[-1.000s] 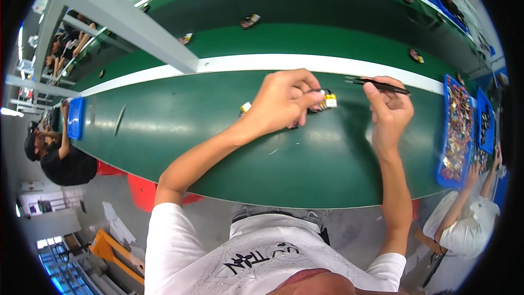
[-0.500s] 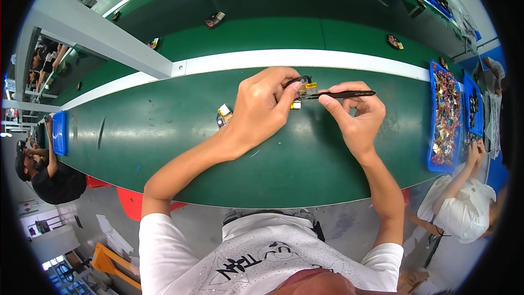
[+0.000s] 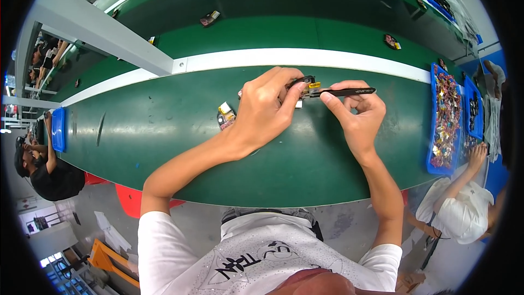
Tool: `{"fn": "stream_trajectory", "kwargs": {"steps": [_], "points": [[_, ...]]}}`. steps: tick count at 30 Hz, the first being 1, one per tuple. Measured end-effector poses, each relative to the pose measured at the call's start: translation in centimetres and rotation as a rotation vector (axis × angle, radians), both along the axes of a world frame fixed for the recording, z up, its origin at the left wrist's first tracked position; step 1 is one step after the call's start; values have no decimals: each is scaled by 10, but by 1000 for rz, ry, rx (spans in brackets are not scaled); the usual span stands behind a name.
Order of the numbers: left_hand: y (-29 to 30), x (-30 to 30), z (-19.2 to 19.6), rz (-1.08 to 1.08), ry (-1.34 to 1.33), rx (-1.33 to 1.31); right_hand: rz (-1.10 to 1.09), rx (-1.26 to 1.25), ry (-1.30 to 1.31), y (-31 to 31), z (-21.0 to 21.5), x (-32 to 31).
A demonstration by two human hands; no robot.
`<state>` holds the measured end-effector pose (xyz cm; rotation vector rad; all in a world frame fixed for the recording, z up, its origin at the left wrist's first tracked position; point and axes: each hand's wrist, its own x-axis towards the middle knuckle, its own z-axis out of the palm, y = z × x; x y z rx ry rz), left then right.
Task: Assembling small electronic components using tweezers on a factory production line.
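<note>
Head view: looking straight down at a long green bench [image 3: 164,131] with both forearms coming up from the bottom edge.
Left hand: the left hand [image 3: 267,109] comes in on a long diagonal, elbow bent, wrist a bit cocked. Fingers are curled over and pinched shut on a small dark part [image 3: 302,83], thumb side facing the other hand.
Right hand: the right hand [image 3: 355,114] comes up steeper, forearm almost vertical, wrist bent back toward the left. Thumb and first fingers are closed on a pair of black tweezers [image 3: 346,92], held like a pen and lying nearly level.
Tweezers: slim and black, back end sticking out past the right hand's knuckles, tips pointing left and meeting the part just off the left fingertips. Can't tell if the tips actually touch it, too small.
Small dark part: tiny, dark frame with a yellow bit [image 3: 313,85] on its right end and a pale scrap underneath. It sits right between the two hands, pinched at the left fingertips, just above the bench.
Near the left wrist: a little yellow, white and pink component [image 3: 225,116] lies on the bench just left of the left hand, not touched.
Off to the right: blue trays [image 3: 434,125] full of mixed small pieces, well past the right hand, with another person's hand [image 3: 477,155] by them.
Far left: another person [image 3: 46,169] at a blue bin [image 3: 58,128].
</note>
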<state>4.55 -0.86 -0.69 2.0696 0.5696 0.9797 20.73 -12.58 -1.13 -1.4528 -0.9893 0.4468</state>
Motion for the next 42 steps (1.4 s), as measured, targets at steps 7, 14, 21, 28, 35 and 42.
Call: {"fn": "stream_trajectory", "kwargs": {"steps": [7,14,21,28,35,42], "points": [[0,-1,-1,-36,20,-2,20,-26,44,0,2,-2],[1,-1,-1,-56,10,-18,42,-53,155,0,4,2],[0,-2,8,-101,21,-344,93,-78,184,-1,4,5],[10,-4,12,-236,61,-778,63,34,98,-4,3,1],[12,-3,7,-284,-11,-850,-6,103,-75,-5,0,-4],[7,-2,8,-225,-29,-796,-11,136,-144,-5,-5,-3]]}}
